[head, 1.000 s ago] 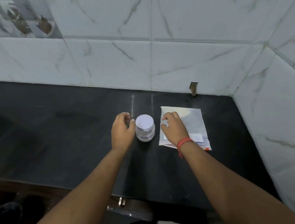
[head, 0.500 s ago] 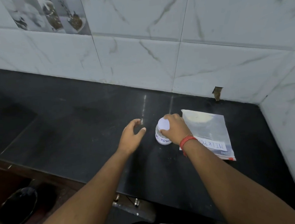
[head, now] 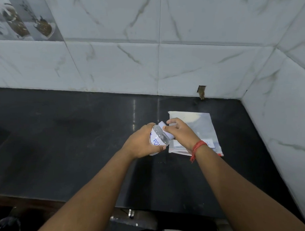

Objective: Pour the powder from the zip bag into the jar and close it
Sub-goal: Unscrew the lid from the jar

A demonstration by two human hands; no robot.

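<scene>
A small clear jar (head: 158, 137) with a white label in blue writing is lifted off the black counter and tilted, its white lid (head: 163, 124) pointing away to the right. My left hand (head: 141, 143) is wrapped around the jar's body. My right hand (head: 181, 132), with a red thread at the wrist, grips the lid end with its fingers. The zip bag (head: 201, 125), clear with pale powder and a white label, lies flat on the counter just right of the hands, partly covered by my right hand.
The black stone counter (head: 71, 145) meets white marble wall tiles at the back and on the right, forming a corner. A small notch (head: 201, 91) is in the back tile. The counter's front edge runs below my forearms.
My left hand closed around the jar and lifted it off the counter, tilting it. My right hand stayed on the lid. The camera view shifted.
</scene>
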